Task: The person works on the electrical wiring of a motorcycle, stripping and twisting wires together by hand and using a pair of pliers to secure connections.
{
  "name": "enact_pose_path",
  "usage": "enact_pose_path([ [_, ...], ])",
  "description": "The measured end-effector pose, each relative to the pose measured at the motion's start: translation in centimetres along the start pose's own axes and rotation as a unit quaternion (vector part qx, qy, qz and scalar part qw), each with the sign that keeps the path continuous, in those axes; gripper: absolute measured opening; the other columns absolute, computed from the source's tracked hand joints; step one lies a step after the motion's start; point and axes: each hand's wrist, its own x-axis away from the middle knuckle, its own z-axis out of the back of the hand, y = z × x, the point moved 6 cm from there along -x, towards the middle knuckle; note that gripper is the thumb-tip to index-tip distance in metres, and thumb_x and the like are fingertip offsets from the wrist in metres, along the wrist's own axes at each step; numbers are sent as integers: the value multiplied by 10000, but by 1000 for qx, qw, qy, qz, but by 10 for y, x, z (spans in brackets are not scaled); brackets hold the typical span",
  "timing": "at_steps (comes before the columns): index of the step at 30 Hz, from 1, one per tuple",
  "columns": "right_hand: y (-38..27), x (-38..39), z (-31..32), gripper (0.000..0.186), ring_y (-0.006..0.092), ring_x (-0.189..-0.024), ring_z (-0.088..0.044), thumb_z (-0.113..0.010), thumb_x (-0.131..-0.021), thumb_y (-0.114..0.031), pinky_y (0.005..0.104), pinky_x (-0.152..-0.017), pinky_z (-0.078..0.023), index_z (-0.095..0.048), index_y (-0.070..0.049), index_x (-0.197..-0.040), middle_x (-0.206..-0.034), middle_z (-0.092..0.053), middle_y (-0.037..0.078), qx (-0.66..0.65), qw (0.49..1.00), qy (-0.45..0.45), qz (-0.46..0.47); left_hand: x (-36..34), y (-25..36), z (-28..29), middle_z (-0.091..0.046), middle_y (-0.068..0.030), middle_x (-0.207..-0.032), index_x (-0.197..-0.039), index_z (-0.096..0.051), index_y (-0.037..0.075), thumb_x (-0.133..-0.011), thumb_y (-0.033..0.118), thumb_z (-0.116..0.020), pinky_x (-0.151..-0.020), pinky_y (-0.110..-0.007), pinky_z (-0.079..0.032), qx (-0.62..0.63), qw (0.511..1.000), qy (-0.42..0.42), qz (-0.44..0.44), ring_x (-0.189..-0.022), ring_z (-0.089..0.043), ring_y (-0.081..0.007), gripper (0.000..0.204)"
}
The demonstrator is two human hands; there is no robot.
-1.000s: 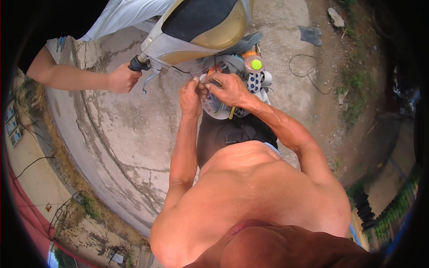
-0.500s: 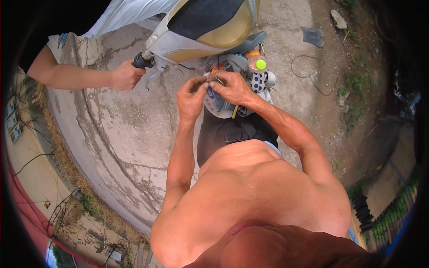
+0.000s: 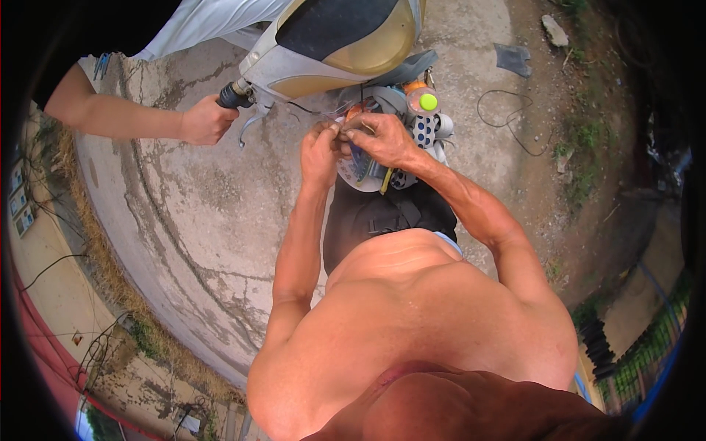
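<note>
My left hand (image 3: 321,156) and my right hand (image 3: 382,140) meet fingertip to fingertip over a cluttered basket (image 3: 353,178). Both pinch closed on something too small to make out. A thin pale strip shows between the fingers of my right hand. Thin wires (image 3: 312,112) hang from the scooter (image 3: 331,51) close by my fingertips. Below my hands the basket holds a purple-blue item (image 3: 359,163) and a yellow-handled tool (image 3: 386,181). Beside my right hand are a dotted white-and-blue piece (image 3: 423,132) and a clear bottle with a bright green cap (image 3: 427,102).
Another person's hand (image 3: 209,121) grips the scooter's handlebar grip (image 3: 234,96), next to the brake lever (image 3: 254,125). On the concrete ground (image 3: 213,184) to the right lie a loop of black wire (image 3: 507,110), a grey flat scrap (image 3: 512,59) and a stone (image 3: 554,31).
My left hand has shifted slightly to the right and up, and its fingers have turned a little. My right hand has moved slightly. The other person's hand has risen a little with the handlebar.
</note>
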Motion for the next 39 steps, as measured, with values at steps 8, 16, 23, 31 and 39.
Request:
enact_pose_path([
  [8, 3, 2, 8, 261, 210, -895, -744, -692, -972, -193, 373, -810, -569, -765, 28, -1089, -963, -784, 168, -12, 1000, 4, -8, 7, 16, 4, -669, -68, -861, -1084, -634, 8, -1068, 250, -613, -590, -311, -511, -99, 993, 47, -50, -656, -614, -145, 243],
  [16, 6, -2, 6, 311, 227, -909, -753, -728, -933, -237, 369, -813, -569, -765, 26, -1096, -980, -782, 173, -17, 999, -21, -28, -4, 6, 0, -662, -33, -810, -968, -658, 46, -1055, 233, -650, -592, -294, -478, -48, 998, -2, -29, -643, -587, -122, 206],
  [23, 15, -3, -3, 300, 185, -815, -700, -746, -893, -252, 356, -769, -553, -746, 31, -992, -870, -734, 134, -42, 999, 1, -33, 0, 10, 0, -605, -5, -723, -858, -643, 70, -1045, 182, -654, -571, -269, -420, -76, 994, 57, -48, -607, -519, -94, 218],
  [31, 9, -7, -5, 288, 171, -774, -669, -750, -866, -233, 366, -717, -537, -724, 45, -936, -829, -721, 121, -44, 997, -26, -54, 5, 18, -8, -583, 8, -711, -821, -605, 82, -1046, 206, -660, -563, -257, -390, -127, 986, 35, -101, -606, -498, -82, 262],
  [39, 7, -6, 1, 297, 199, -769, -678, -725, -871, -236, 378, -727, -543, -718, 55, -932, -833, -725, 137, -31, 999, 10, -14, 4, 10, -6, -591, 4, -733, -833, -596, 100, -1052, 208, -654, -562, -247, -422, -35, 991, 70, -108, -590, -506, -89, 250],
])
